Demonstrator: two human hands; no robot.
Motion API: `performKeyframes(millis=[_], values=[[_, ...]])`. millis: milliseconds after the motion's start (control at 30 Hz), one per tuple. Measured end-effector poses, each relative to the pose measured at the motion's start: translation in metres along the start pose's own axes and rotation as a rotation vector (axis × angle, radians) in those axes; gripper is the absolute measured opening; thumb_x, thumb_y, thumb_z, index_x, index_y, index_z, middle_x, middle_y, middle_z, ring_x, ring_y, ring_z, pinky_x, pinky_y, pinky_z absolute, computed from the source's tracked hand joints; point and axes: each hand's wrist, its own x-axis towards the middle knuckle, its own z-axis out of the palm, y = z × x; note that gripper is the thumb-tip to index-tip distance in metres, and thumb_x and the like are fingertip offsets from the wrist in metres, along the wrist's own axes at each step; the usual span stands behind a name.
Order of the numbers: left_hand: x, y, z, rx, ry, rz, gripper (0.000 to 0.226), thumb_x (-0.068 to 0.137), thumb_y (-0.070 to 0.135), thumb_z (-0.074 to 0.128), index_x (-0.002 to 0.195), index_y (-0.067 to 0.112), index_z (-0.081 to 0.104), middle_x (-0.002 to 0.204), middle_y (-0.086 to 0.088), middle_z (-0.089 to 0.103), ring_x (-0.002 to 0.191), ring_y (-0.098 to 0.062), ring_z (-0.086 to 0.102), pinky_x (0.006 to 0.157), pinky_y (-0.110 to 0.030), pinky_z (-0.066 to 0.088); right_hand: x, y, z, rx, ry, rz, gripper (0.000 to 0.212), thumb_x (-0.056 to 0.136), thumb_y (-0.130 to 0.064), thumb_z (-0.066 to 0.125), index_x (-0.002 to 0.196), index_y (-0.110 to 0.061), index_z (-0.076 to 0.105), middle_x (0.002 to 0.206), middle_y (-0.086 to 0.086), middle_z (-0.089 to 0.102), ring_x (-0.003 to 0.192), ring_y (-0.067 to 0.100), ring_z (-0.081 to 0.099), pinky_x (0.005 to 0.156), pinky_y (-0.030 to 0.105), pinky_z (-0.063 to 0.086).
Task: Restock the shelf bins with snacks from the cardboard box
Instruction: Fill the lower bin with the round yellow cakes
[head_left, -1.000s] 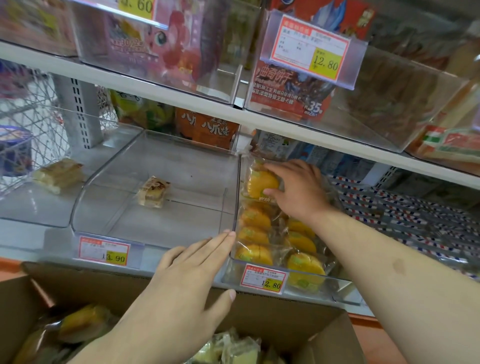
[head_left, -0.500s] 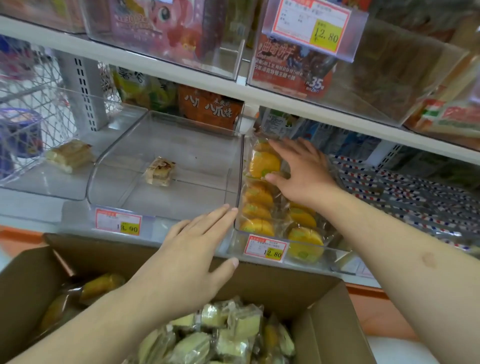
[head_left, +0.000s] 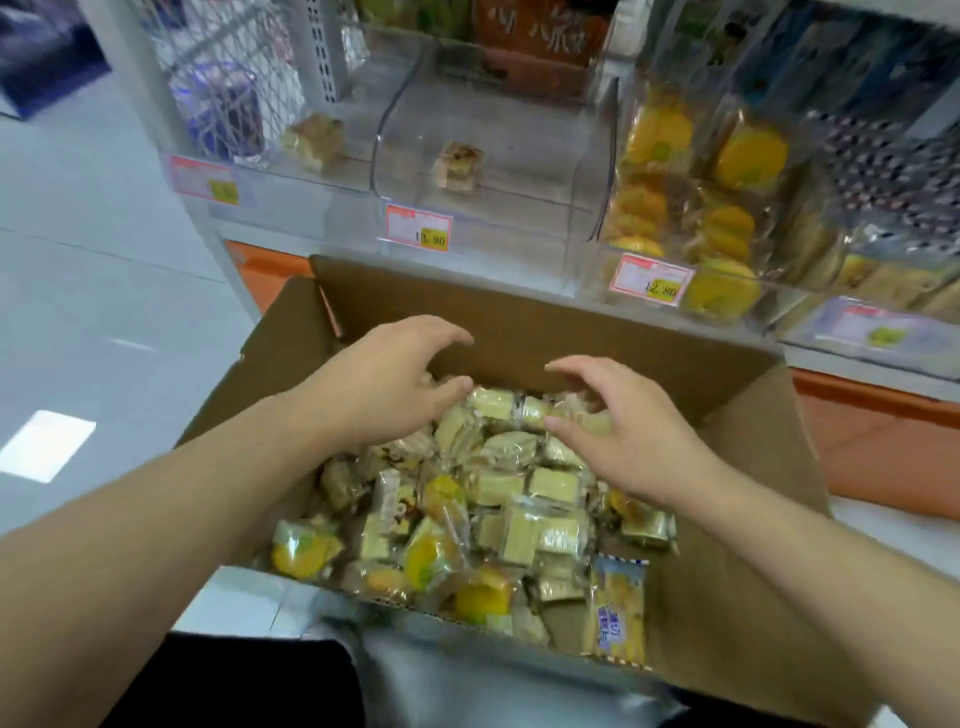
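Both of your hands hang over the open cardboard box (head_left: 519, 322), in front of the shelf. Your left hand (head_left: 387, 382) sits over the far left part of the pile, fingers spread and curved downward, thumb tip close to a pale wrapped snack; it grips nothing that can be seen. Your right hand (head_left: 621, 434) is just beside it, palm down, fingers spread and loosely bent, fingertips touching or nearly touching the wrappers; whether it actually presses on one you cannot tell. The two hands are near each other but apart.

The snacks (head_left: 498, 514) fill the box: many pale square cakes in clear wrap, mixed with round yellow ones and a blue-edged packet (head_left: 618, 608) standing at the near right.

On the shelf beyond the box, the middle clear bin (head_left: 493, 208) holds a single small cake (head_left: 460, 166), with a price tag (head_left: 420, 234) on its front. The bin to its right (head_left: 618, 171) is stacked with yellow round cakes (head_left: 748, 156). The bin to the left holds one pale cake (head_left: 314, 140).
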Motion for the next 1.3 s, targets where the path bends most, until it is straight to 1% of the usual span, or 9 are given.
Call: performKeyframes(millis=[100,267,433,567,733,867,1000,1200,1300], values=[[-0.022,-0.020,0.019,0.001,-0.105,-0.047,0.050,0.100,0.043,0.067,0.146,0.026,0.059,0.145,0.009,0.061,0.130,-0.012,0.057,0.102,-0.021,0.041,-0.006,-0.011,0.053,-0.039,-0.276,-0.004,0.069,0.097,-0.049,0.071,0.157,-0.032,0.043,0.156,-0.009,0.050,0.142,0.013,0.048,0.119,0.038,0.042],[-0.029,-0.051,0.052,0.035,-0.277,-0.111,0.059,0.098,0.047,0.069,0.152,0.025,0.053,0.152,0.006,0.058,0.135,-0.015,0.056,0.108,-0.029,0.046,0.016,-0.020,0.133,-0.013,-0.472,0.015,0.074,0.094,-0.040,0.078,0.158,-0.031,0.043,0.161,-0.002,0.048,0.148,0.021,0.043,0.123,0.040,0.036],[-0.008,-0.069,0.059,0.151,-0.362,-0.099,0.064,0.099,0.049,0.066,0.156,0.028,0.046,0.155,0.003,0.055,0.141,-0.019,0.053,0.112,-0.039,0.049,0.054,-0.008,0.186,-0.281,-0.589,-0.227,0.065,0.095,-0.008,0.067,0.152,-0.036,0.054,0.167,-0.006,0.038,0.146,0.024,0.040,0.101,0.036,0.045],[0.001,-0.080,0.055,0.144,-0.425,-0.067,0.059,0.100,0.047,0.065,0.153,0.029,0.049,0.148,0.006,0.060,0.132,-0.016,0.058,0.107,-0.032,0.049,0.062,0.009,0.210,-0.257,-0.490,-0.307,0.037,0.095,-0.013,0.068,0.126,-0.031,0.076,0.143,-0.005,0.063,0.123,0.026,0.053,0.090,0.036,0.046],[0.014,-0.087,0.047,0.075,-0.427,-0.142,0.045,0.096,0.048,0.070,0.137,0.031,0.063,0.098,0.011,0.069,0.088,-0.011,0.067,0.083,-0.033,0.056,0.063,0.020,0.213,-0.170,-0.325,-0.262,0.016,0.090,-0.024,0.076,0.102,-0.032,0.082,0.114,-0.011,0.071,0.105,0.017,0.052,0.090,0.042,0.051],[0.014,-0.082,0.053,0.006,-0.474,-0.220,0.058,0.090,0.058,0.074,0.139,0.029,0.060,0.105,0.015,0.059,0.097,-0.010,0.058,0.080,-0.026,0.046,0.064,0.007,0.185,0.117,-0.094,-0.002,0.009,0.090,-0.032,0.081,0.099,-0.034,0.083,0.101,-0.018,0.067,0.103,0.010,0.055,0.093,0.036,0.049],[0.012,-0.075,0.057,-0.169,-0.533,-0.299,0.090,0.074,0.069,0.083,0.147,0.029,0.048,0.124,0.012,0.056,0.109,-0.014,0.061,0.086,-0.028,0.050,0.061,-0.027,0.154,0.510,0.099,0.245,0.006,0.084,-0.031,0.088,0.084,-0.032,0.083,0.089,-0.010,0.073,0.085,0.008,0.067,0.079,0.027,0.054],[0.005,-0.076,0.046,0.077,-0.611,-0.241,0.058,0.080,0.049,0.088,0.126,0.024,0.064,0.107,0.004,0.068,0.096,-0.018,0.064,0.078,-0.032,0.053,0.043,-0.044,0.158,0.685,-0.081,0.310,0.006,0.097,-0.027,0.074,0.100,-0.029,0.079,0.092,-0.011,0.075,0.083,0.003,0.067,0.072,0.016,0.050],[0.002,-0.086,0.036,0.209,-0.668,-0.300,0.056,0.083,0.045,0.086,0.128,0.018,0.065,0.109,0.001,0.068,0.099,-0.023,0.065,0.081,-0.033,0.055,0.037,-0.030,0.180,0.473,-0.340,0.338,0.028,0.098,-0.023,0.070,0.125,-0.024,0.069,0.118,-0.007,0.069,0.107,0.012,0.065,0.087,0.022,0.053]])
